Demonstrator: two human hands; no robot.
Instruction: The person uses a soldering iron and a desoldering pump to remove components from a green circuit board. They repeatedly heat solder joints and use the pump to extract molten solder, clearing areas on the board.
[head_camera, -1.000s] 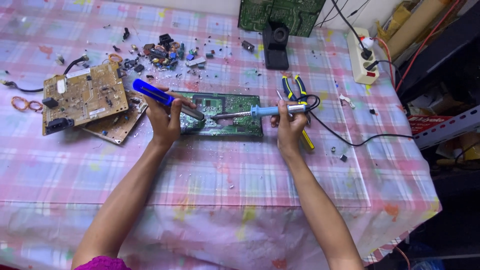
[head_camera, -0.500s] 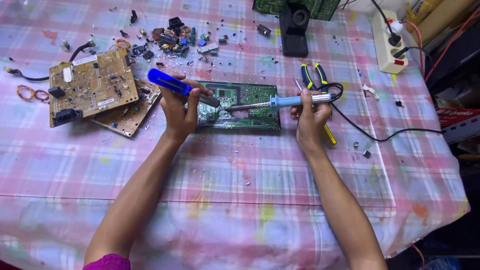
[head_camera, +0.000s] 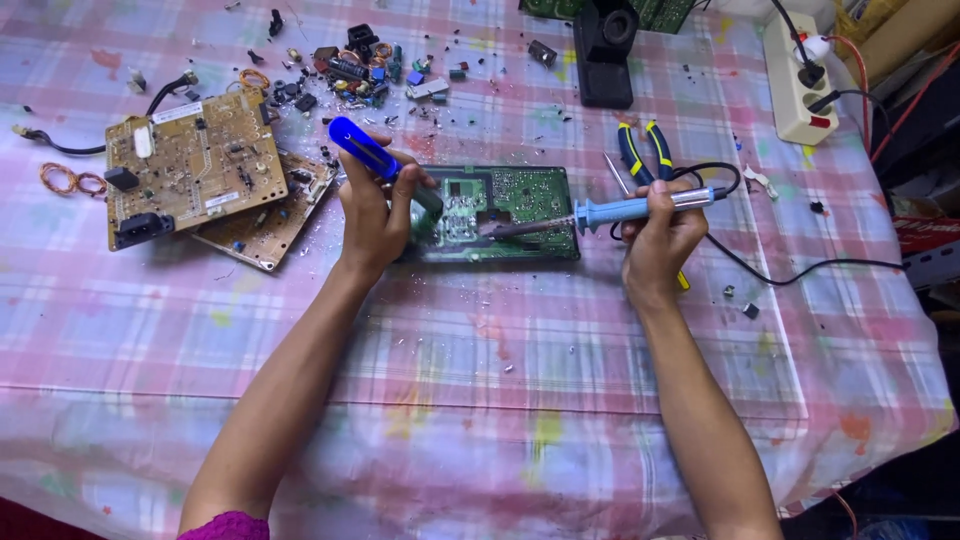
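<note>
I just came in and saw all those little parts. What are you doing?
A person is working on a green circuit board on a checked tablecloth. The right hand holds a blue soldering iron, its tip on the board. The left hand holds a blue-handled tool against the board. Two brown boards and loose parts lie nearby.

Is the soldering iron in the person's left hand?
No, the soldering iron is held in the right hand, while the left hand holds a blue-handled tool over the green circuit board.
</note>
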